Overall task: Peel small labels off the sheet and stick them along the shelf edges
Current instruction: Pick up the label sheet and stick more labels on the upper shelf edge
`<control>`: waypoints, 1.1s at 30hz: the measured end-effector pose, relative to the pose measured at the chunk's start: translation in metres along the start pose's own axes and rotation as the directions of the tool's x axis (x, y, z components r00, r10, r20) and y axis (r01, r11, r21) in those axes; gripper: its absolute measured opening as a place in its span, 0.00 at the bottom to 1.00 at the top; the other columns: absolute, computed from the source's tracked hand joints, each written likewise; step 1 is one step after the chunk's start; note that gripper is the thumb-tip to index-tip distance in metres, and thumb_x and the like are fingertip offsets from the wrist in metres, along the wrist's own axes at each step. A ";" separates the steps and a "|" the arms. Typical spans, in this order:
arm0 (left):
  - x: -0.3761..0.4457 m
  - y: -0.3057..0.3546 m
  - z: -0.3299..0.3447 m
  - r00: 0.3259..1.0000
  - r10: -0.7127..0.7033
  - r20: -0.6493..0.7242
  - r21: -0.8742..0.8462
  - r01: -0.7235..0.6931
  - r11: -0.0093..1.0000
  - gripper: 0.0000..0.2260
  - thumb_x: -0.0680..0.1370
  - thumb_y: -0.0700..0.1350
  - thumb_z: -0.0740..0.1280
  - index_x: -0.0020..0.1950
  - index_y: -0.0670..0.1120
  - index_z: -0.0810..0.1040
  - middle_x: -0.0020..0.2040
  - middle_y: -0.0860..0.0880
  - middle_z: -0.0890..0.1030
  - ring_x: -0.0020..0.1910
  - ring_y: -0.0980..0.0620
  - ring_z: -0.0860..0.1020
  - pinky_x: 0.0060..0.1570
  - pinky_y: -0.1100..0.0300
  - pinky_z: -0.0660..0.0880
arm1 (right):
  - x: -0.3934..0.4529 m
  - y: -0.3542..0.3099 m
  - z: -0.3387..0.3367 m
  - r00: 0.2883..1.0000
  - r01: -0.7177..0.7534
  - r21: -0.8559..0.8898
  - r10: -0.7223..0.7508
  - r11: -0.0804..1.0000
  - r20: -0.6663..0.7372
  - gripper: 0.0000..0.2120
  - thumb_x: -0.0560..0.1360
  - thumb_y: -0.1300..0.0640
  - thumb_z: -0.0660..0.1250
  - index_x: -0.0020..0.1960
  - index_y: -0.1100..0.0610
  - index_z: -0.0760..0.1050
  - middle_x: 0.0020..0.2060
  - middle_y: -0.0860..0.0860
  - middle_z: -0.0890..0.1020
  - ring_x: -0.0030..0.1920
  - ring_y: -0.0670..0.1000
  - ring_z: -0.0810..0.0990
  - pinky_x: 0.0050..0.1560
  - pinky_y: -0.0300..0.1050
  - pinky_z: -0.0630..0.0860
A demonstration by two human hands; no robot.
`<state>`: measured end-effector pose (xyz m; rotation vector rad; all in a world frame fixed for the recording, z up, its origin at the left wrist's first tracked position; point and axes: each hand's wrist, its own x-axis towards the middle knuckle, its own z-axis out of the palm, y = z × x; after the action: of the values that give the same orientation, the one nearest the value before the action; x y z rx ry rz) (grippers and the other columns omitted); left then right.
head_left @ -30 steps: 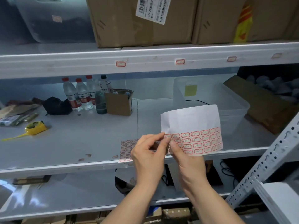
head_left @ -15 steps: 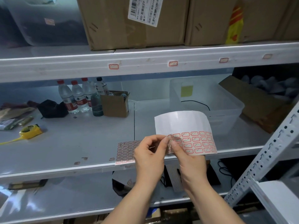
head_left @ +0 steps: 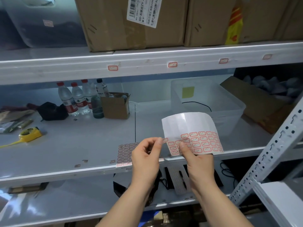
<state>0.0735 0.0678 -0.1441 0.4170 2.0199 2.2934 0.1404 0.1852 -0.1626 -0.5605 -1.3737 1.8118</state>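
Note:
My right hand [head_left: 197,163] pinches the lower left corner of a curled white label sheet [head_left: 188,125], whose lower rows carry red-bordered labels. My left hand [head_left: 145,158] holds one small red-bordered label [head_left: 165,140] between thumb and forefinger, lifted just clear of the sheet's left edge. The upper shelf edge [head_left: 65,72] bears several stuck labels, among them the label [head_left: 113,68] and the label [head_left: 172,64]. A second label sheet [head_left: 124,154] lies flat on the middle shelf, partly behind my left hand.
On the middle shelf stand water bottles [head_left: 77,99], a small open carton [head_left: 115,105], a clear plastic tub [head_left: 213,99] and a yellow tape measure [head_left: 30,131]. Cardboard boxes [head_left: 127,20] fill the top shelf. A perforated grey upright [head_left: 268,156] slants at the right.
My left hand has pulled one label free of the sheet and drawn it slightly left. The view has shifted, so the shelves sit a little lower and left in frame.

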 end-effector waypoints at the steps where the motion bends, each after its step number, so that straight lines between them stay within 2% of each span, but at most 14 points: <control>1: 0.000 -0.004 -0.005 1.000 -0.011 0.001 0.010 0.011 1.000 0.05 0.79 0.46 0.72 0.46 0.47 0.86 0.41 0.52 0.87 0.40 0.58 0.81 0.47 0.61 0.79 | 0.002 0.000 -0.003 1.000 -0.007 -0.002 0.007 1.000 -0.008 0.17 0.74 0.61 0.76 0.62 0.54 0.81 0.55 0.47 0.88 0.57 0.48 0.86 0.60 0.45 0.81; 5: -0.008 -0.032 -0.027 0.997 -0.078 -0.012 0.066 0.079 0.995 0.02 0.76 0.45 0.76 0.45 0.47 0.87 0.43 0.50 0.87 0.42 0.57 0.82 0.46 0.67 0.79 | 0.006 0.004 -0.015 0.999 -0.042 -0.006 0.042 0.999 -0.030 0.16 0.73 0.60 0.77 0.60 0.52 0.81 0.54 0.44 0.88 0.56 0.46 0.86 0.63 0.48 0.78; 8: -0.019 -0.059 -0.036 0.987 -0.155 -0.037 0.108 0.159 0.981 0.03 0.72 0.44 0.79 0.43 0.47 0.87 0.40 0.44 0.86 0.36 0.58 0.79 0.39 0.68 0.77 | 0.006 0.006 -0.020 0.998 -0.053 -0.026 0.053 0.998 -0.027 0.17 0.74 0.60 0.77 0.60 0.51 0.81 0.54 0.43 0.88 0.55 0.44 0.86 0.63 0.47 0.77; 11: -0.024 -0.082 -0.040 0.979 -0.199 -0.051 0.151 0.205 0.967 0.05 0.70 0.41 0.81 0.40 0.46 0.86 0.39 0.38 0.84 0.32 0.56 0.76 0.35 0.66 0.76 | 0.006 0.010 -0.022 0.998 -0.061 -0.045 0.061 0.997 -0.010 0.14 0.73 0.60 0.77 0.56 0.48 0.82 0.53 0.41 0.88 0.54 0.44 0.86 0.61 0.46 0.77; 15: -0.023 -0.104 -0.034 0.974 -0.215 -0.068 0.198 0.225 0.954 0.08 0.69 0.41 0.81 0.37 0.53 0.86 0.36 0.46 0.86 0.33 0.56 0.77 0.38 0.63 0.77 | 0.008 0.011 -0.024 0.999 -0.052 -0.055 0.053 0.997 0.013 0.13 0.73 0.61 0.76 0.55 0.48 0.82 0.52 0.41 0.88 0.54 0.44 0.86 0.60 0.45 0.77; 19: -0.020 -0.122 -0.024 0.973 -0.215 -0.079 0.214 0.227 0.950 0.12 0.70 0.41 0.81 0.38 0.58 0.86 0.34 0.48 0.85 0.32 0.57 0.76 0.36 0.62 0.76 | 0.011 0.013 -0.026 0.998 -0.046 -0.053 0.048 0.998 0.028 0.13 0.73 0.61 0.76 0.55 0.48 0.82 0.52 0.41 0.88 0.54 0.43 0.86 0.59 0.45 0.77; 23: -0.014 -0.140 -0.015 0.976 -0.190 -0.105 0.238 0.210 0.948 0.11 0.70 0.42 0.81 0.38 0.59 0.85 0.33 0.51 0.85 0.30 0.61 0.75 0.34 0.66 0.74 | 0.017 0.020 -0.032 0.999 -0.036 -0.063 0.038 0.997 0.025 0.16 0.73 0.60 0.77 0.59 0.51 0.81 0.54 0.44 0.88 0.56 0.47 0.86 0.61 0.48 0.78; 28: -0.008 -0.160 -0.006 0.979 -0.164 -0.122 0.265 0.191 0.945 0.09 0.70 0.43 0.81 0.35 0.55 0.85 0.33 0.52 0.85 0.31 0.59 0.76 0.34 0.67 0.75 | 0.026 0.024 -0.041 0.999 -0.001 -0.083 0.004 0.997 0.040 0.15 0.73 0.59 0.77 0.58 0.51 0.82 0.53 0.42 0.88 0.54 0.43 0.86 0.55 0.42 0.77; 33: -0.003 -0.174 -0.002 0.971 -0.171 -0.166 0.301 0.215 0.929 0.11 0.71 0.46 0.80 0.39 0.63 0.84 0.33 0.57 0.84 0.32 0.61 0.79 0.34 0.70 0.76 | 0.033 0.027 -0.048 0.999 -0.009 -0.081 0.013 0.997 0.048 0.21 0.71 0.57 0.78 0.63 0.51 0.79 0.54 0.41 0.87 0.54 0.42 0.86 0.56 0.41 0.77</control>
<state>0.0525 0.0900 -0.3156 0.0663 2.3848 1.9357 0.1472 0.2372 -0.2002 -0.5705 -1.4849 1.7953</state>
